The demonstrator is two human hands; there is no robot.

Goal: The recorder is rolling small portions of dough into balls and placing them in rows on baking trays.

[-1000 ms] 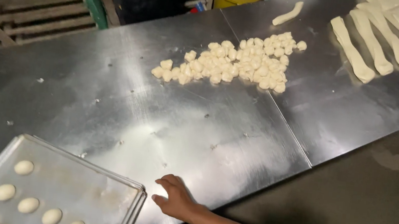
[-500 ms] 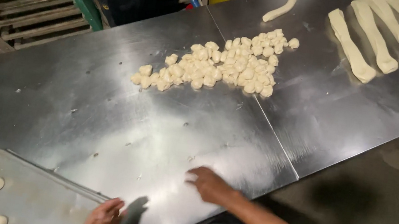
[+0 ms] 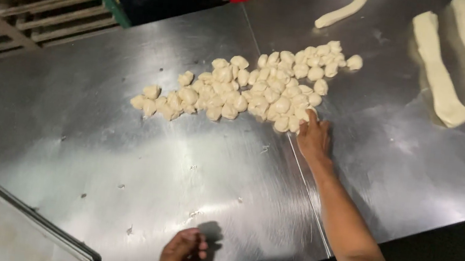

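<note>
Dim overall, lit from above. Broad white glare smeared across the steel worktop point(image 3: 121, 158) at centre, fading to grey toward the edges. Small dark shadow just right of the left hand point(image 3: 183, 253); soft shadow along the right hand point(image 3: 314, 138) and forearm. Near-black beyond the worktop at top and bottom right. Slight softness throughout; dough pieces point(image 3: 250, 88) bright, almost washed out. Mild motion blur at lower edge.

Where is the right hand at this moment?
In the head view, the right hand reaches out over the steel table, right of centre, its fingers at the near right edge of the dough pieces.
</note>
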